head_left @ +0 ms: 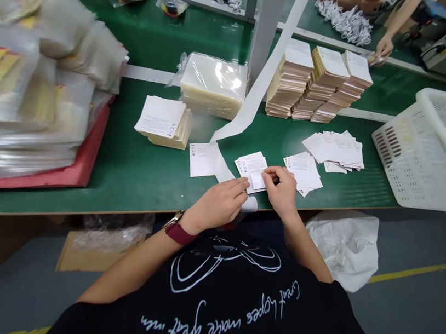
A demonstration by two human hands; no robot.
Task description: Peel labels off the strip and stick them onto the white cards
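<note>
My left hand (220, 202) lies with its fingers stretched out. Its fingertips touch the near edge of a small stack of printed white cards (248, 162). Thumb and forefinger of my right hand (281, 191) are pinched at the edge of a small white label (257, 181) on top of that stack. A long white paper strip (252, 107) comes down from above and runs toward my left hand. Beside the strip lies a single white card (199, 159). More cards (304, 170) sit right of my right hand. A small white roll (250, 204) shows between my wrists.
Tall card stacks (290, 82) stand behind, beside a plastic-wrapped block (213, 85). Loose cards (337, 150) and a white basket (427, 157) are at right. Filled clear bags (40, 108) pile on a red tray (85, 170) at left. Across the bench is another person's hand (384, 48).
</note>
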